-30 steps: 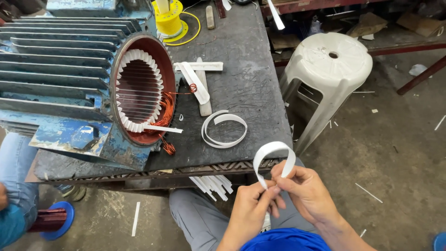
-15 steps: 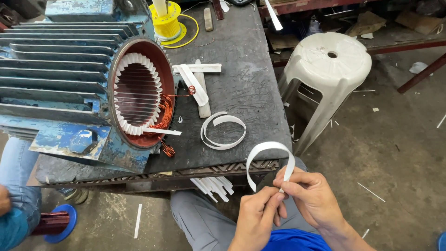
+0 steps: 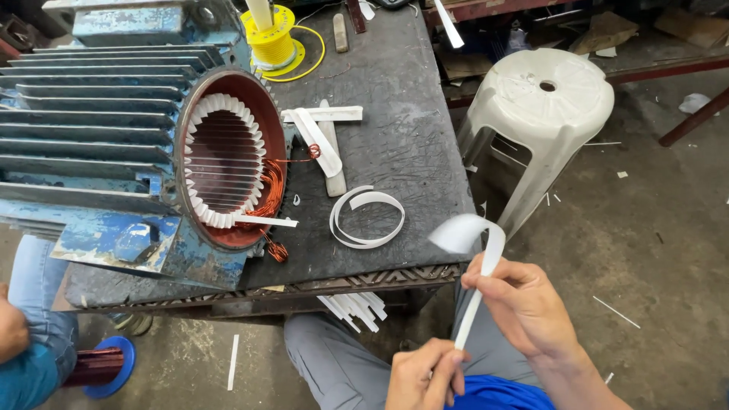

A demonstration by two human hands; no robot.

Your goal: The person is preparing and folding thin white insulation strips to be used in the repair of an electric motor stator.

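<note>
Two hands hold one white insulation paper strip below the workbench edge: the right hand pinches its curled upper part, the left hand grips its lower end, near the blue motor stator.

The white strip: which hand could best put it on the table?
Probably the right hand. It grips the white strip near its curled top, close to the table edge. The left hand pinches the lower end, farther back.
</note>
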